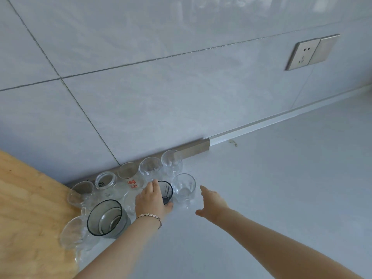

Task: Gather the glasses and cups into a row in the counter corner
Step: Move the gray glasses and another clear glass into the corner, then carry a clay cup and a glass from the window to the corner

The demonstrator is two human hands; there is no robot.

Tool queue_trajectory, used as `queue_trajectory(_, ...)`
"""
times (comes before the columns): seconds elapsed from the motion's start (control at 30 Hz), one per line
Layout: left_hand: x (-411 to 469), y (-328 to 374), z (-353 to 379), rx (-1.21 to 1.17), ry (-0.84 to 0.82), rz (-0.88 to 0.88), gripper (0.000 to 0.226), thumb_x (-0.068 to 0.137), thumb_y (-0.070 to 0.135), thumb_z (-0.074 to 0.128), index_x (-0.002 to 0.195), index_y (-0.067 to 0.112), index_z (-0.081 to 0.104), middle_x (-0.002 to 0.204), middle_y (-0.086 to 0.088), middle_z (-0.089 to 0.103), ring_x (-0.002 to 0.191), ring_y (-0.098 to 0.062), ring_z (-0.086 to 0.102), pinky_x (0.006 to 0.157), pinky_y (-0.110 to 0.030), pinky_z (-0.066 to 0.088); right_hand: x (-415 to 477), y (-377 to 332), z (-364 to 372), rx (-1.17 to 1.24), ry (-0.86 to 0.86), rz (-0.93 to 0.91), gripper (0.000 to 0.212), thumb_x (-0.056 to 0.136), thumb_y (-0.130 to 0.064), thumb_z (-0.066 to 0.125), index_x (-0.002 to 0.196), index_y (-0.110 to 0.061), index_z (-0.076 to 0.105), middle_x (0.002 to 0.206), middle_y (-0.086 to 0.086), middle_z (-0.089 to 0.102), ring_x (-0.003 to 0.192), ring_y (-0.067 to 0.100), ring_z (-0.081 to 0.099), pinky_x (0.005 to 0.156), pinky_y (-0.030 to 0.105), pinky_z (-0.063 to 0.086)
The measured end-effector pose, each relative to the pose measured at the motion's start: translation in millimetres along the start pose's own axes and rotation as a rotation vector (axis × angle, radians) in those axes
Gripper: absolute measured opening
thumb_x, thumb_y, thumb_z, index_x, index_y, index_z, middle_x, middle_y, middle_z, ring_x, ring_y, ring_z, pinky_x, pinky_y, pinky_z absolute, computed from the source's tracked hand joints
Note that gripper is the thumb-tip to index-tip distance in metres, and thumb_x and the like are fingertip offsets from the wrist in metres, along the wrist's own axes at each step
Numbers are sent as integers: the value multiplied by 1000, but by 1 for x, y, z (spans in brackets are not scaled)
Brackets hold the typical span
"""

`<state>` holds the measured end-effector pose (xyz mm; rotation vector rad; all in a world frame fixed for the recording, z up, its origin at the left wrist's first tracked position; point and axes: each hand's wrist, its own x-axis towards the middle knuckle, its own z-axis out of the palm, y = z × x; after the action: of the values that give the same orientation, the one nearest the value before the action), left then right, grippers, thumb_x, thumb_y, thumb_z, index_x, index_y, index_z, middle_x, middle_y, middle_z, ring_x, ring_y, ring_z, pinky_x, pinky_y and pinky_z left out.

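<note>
A head-worn view looked down at a pale counter (271,188) where it met a tiled wall (181,87), with a wooden board (26,208) at the left. A row of clear glasses (150,167) stood along the wall in the corner. More crowded in front of them, among them a wide smoky glass (105,217).

To do this step well, the dark striped glass (166,190) probably needed sliding slowly and upright into line, without knocking its close neighbours.

The left hand (150,201) held that dark glass, fingers curled round its left side and thumb at its near base. The right hand (213,202) was spread, fingers straight, holding nothing. It was just right of a clear glass (184,188) that stood beside the dark one.
</note>
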<state>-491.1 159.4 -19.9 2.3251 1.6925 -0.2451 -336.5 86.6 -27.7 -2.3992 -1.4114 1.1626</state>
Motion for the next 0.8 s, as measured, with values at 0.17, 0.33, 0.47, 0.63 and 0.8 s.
queue_trajectory(0.17, -23, 42, -17, 161, -10, 94, 76, 86, 43, 53, 146, 12, 17, 155, -10, 15, 142, -25, 25, 113, -38, 24, -42, 63, -25, -142, -136, 29, 51, 86, -29, 62, 134, -20, 46, 134, 3, 52, 127, 20, 46, 104, 34, 40)
queue_trajectory(0.33, -46, 146, -32, -22, -270, 328, 24, 88, 25, 52, 110, 19, 59, 121, -1, 63, 111, -20, 60, 93, -25, 45, -103, 162, -62, -201, -172, 141, 53, 89, -31, 57, 138, -19, 42, 135, 1, 53, 129, 18, 45, 103, 36, 39)
queue_trajectory(0.47, -77, 262, -20, 39, -317, 487, 32, 86, 29, 53, 115, 19, 58, 119, -1, 63, 109, -20, 60, 96, -27, 47, -164, 266, -104, -170, -131, 258, 54, 92, -33, 53, 141, -17, 38, 141, 0, 46, 135, 19, 38, 107, 37, 35)
queue_trajectory(0.63, -137, 426, 16, 81, -307, 654, 31, 87, 30, 52, 115, 19, 58, 121, -1, 63, 110, -20, 60, 95, -28, 48, -262, 412, -163, -143, -33, 368, 52, 96, -30, 46, 142, -8, 36, 148, 8, 38, 137, 25, 35, 109, 35, 33)
queue_trajectory(0.8, -205, 575, 50, 164, -352, 814, 35, 87, 32, 51, 119, 19, 56, 123, 0, 60, 112, -19, 58, 97, -28, 46, -358, 550, -211, -125, 12, 585, 45, 94, -30, 46, 127, 0, 53, 107, 14, 62, 96, 27, 60, 87, 37, 46)
